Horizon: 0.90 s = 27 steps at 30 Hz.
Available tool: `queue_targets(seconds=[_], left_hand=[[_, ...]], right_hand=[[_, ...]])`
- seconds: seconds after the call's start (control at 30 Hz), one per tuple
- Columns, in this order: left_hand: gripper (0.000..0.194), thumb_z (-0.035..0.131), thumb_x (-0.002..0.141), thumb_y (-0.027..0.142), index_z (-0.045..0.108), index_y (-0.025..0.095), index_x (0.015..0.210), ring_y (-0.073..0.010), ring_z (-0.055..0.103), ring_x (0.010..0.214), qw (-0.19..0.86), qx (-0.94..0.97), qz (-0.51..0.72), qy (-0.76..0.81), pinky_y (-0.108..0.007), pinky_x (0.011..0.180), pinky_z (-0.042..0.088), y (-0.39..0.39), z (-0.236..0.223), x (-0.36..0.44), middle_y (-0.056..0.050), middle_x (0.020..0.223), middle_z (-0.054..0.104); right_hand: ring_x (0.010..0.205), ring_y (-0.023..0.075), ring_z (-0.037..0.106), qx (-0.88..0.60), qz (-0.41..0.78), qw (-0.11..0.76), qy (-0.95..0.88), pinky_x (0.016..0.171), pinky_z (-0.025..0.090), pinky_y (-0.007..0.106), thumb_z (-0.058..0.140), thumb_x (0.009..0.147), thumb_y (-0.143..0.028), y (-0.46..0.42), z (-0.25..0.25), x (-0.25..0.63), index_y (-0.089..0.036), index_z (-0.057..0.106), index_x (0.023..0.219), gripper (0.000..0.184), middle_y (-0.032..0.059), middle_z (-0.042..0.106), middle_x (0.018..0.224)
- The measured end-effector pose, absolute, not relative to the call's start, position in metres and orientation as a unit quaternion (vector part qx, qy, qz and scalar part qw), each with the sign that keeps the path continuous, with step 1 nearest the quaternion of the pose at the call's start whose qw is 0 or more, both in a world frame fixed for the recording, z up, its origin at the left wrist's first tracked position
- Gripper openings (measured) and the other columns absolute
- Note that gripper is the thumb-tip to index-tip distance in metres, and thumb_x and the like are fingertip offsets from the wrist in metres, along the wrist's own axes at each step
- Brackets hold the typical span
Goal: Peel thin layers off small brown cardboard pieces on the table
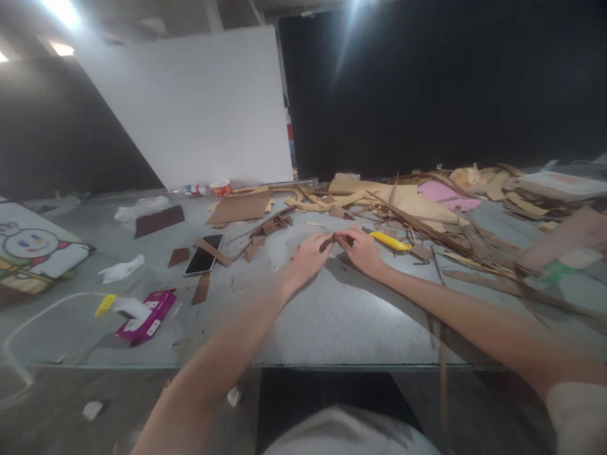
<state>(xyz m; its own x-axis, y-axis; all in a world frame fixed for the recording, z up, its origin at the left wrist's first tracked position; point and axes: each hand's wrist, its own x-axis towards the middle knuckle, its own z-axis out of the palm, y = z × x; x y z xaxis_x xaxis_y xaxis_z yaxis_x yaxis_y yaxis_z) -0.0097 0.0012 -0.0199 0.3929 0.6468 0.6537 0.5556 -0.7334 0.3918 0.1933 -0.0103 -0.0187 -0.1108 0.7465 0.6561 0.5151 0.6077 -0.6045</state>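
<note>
My left hand (pixel 310 254) and my right hand (pixel 361 251) meet over the middle of the table, fingertips almost touching. Between them is a small dark brown piece (pixel 327 242), perhaps leather or card, pinched by the fingers of both hands and mostly hidden. Just right of my right hand lies a yellow utility knife (pixel 390 241). To the left of my hands, a phone (pixel 205 254) rests on the table with a brown strip (pixel 213 251) across it. Folded brown scraps (pixel 275 224) lie beyond my left hand.
The grey table (pixel 303 335) carries a purple packet (pixel 148 316) with a white cable, crumpled tissue (pixel 122 270), a red paper cup (pixel 220 187) and a brown sheet (pixel 239 207). Long strips and offcuts (pixel 441 230) pile up at right. White (pixel 190 107) and black (pixel 441 88) panels stand behind.
</note>
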Motion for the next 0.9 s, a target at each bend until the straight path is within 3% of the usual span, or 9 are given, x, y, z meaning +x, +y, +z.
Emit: queue_targets(seconds=[0.37, 0.63, 0.9], left_hand=[[0.025, 0.064, 0.109, 0.023, 0.075, 0.021, 0.131, -0.0231, 0.075, 0.116, 0.069, 0.846, 0.386, 0.362, -0.039, 0.104, 0.06, -0.001, -0.022, -0.014, -0.01, 0.126, 0.077], [0.027, 0.07, 0.105, 0.02, 0.074, 0.021, 0.131, -0.0246, 0.075, 0.116, 0.071, 0.823, 0.423, 0.372, -0.043, 0.105, 0.061, 0.0031, -0.0195, -0.0097, -0.011, 0.124, 0.079], [0.029, 0.078, 0.097, 0.017, 0.075, 0.023, 0.126, -0.0264, 0.073, 0.116, 0.083, 0.818, 0.41, 0.395, -0.045, 0.104, 0.06, 0.0059, -0.0206, -0.0091, -0.009, 0.121, 0.078]], right_hand=[[0.074, 0.0197, 0.063, -0.419, 0.29, 0.45, -0.733, 0.074, 0.052, 0.033, 0.06, 0.1, -0.06, -0.0025, -0.0162, 0.1961, -0.019, 0.073, 0.089, 0.044, 0.0042, 0.074, 0.082], [0.085, 0.0245, 0.067, -0.444, 0.199, 0.533, -0.692, 0.081, 0.053, 0.037, 0.058, 0.101, -0.055, -0.0055, -0.0164, 0.1953, -0.021, 0.075, 0.1, 0.038, 0.0087, 0.078, 0.096], [0.087, 0.0255, 0.068, -0.451, 0.205, 0.533, -0.686, 0.08, 0.053, 0.037, 0.056, 0.101, -0.05, -0.0033, -0.0176, 0.1967, -0.022, 0.075, 0.099, 0.034, 0.0072, 0.078, 0.094]])
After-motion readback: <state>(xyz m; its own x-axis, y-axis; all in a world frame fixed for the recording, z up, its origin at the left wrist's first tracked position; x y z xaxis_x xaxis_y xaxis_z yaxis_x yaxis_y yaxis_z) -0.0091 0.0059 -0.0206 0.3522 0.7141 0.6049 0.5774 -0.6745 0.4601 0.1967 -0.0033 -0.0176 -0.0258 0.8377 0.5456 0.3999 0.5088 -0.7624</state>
